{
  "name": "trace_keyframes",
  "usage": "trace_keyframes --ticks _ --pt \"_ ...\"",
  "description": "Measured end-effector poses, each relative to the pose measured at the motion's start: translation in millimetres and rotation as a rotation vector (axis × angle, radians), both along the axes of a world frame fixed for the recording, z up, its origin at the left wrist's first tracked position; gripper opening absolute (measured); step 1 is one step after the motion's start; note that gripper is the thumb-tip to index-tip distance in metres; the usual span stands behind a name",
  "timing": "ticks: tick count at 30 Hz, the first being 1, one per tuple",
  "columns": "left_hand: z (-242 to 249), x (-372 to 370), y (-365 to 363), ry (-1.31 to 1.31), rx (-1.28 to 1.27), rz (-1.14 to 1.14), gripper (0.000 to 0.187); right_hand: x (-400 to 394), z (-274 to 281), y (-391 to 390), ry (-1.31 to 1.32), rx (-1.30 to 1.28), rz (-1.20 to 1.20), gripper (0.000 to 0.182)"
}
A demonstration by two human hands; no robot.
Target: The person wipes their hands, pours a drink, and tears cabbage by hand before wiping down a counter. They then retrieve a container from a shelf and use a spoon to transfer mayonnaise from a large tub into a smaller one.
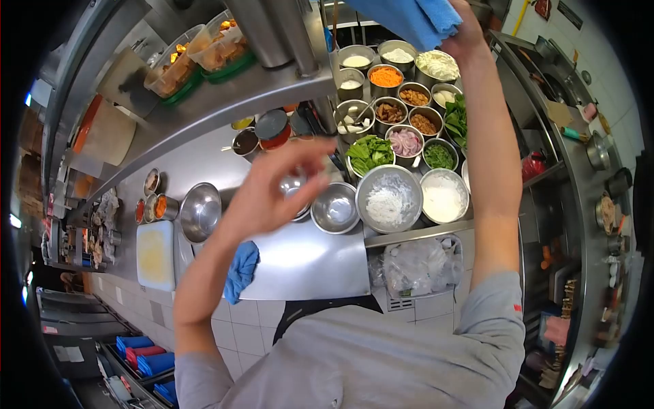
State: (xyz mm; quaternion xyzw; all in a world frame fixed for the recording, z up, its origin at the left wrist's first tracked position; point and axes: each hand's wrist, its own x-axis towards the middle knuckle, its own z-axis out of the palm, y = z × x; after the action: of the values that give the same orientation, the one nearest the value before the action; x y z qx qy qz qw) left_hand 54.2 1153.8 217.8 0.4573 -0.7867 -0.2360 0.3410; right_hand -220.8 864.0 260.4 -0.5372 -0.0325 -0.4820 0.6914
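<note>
My right hand (pixel 469 34) reaches up at the top of the view, gripping a folded blue cloth (pixel 415 19). Part of that cloth is cut off by the frame's edge. Slightly blurred, my left hand (pixel 276 184) hovers over the steel counter (pixel 306 266) with curved fingers, thumb and fingers apart and nothing between them. Below it is a steel bowl (pixel 293 185), partly covered by the hand; another steel bowl (pixel 336 207) stands just to its right. A second blue cloth (pixel 241 271) lies crumpled near the counter's front edge.
Right of centre stand a bowl of white powder (pixel 388 206), another white-filled bowl (pixel 444 196) and several ingredient tins, including shredded carrot (pixel 385 76) and leafy greens (pixel 370 154). A steel shelf (pixel 225 109) overhangs at left. A cutting board (pixel 155 255) lies left; a bag-lined bin (pixel 422 266) sits below.
</note>
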Motion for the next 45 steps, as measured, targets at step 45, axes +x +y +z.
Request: trace_keyframes --ticks 45 --pt "62 -63 -85 0.702 -0.054 0.006 0.011 65 19 171 0.177 -0.179 -0.420 0.018"
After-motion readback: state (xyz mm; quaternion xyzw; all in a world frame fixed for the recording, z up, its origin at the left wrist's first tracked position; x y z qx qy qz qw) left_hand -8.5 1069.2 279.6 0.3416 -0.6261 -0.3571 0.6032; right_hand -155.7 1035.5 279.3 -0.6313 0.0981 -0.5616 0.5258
